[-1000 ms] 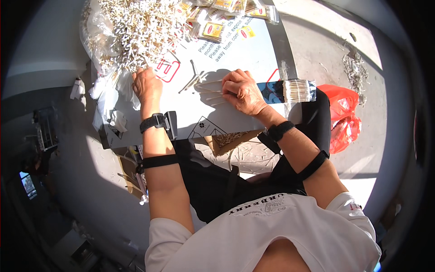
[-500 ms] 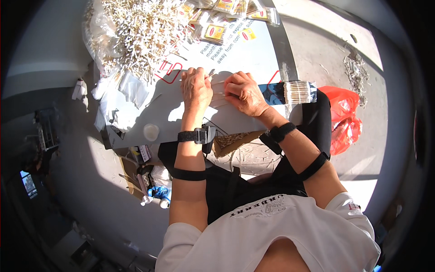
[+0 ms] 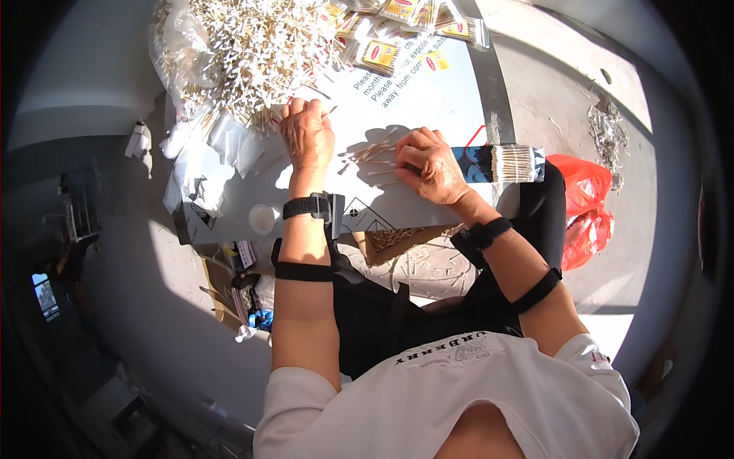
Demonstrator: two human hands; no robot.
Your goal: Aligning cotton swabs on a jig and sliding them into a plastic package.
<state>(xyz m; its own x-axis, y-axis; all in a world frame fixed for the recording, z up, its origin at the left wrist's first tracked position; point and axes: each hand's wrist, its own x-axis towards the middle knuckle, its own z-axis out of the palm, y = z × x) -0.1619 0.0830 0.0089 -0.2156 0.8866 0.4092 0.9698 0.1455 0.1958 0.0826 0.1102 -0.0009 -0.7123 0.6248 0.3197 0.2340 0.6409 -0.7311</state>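
Observation:
At the near edge of a large heap of cotton swabs [image 3: 245, 57], my left hand [image 3: 307, 136] is closed with its fingertips pointing down. Whatever those fingertips pinch is hidden. My right hand [image 3: 432, 167] is curled shut at the middle of the board, and several loose cotton swabs [image 3: 372, 151] fan out leftward from its fingers. Just right of that hand lies a flat clear packet of swabs [image 3: 517, 164] with a dark blue end, its swabs lined up side by side.
Filled swab packets with yellow labels [image 3: 378, 53] lie at the far side of the grey-white board [image 3: 428, 96]. Clear plastic bags [image 3: 233, 145] and a small round white lid [image 3: 262, 219] are at left. A red plastic bag [image 3: 587, 206] stands on the floor at right.
My left hand has moved left and away from my right hand, up to the heap's edge. The swabs between the hands now show more fully. My right hand keeps about the same place.

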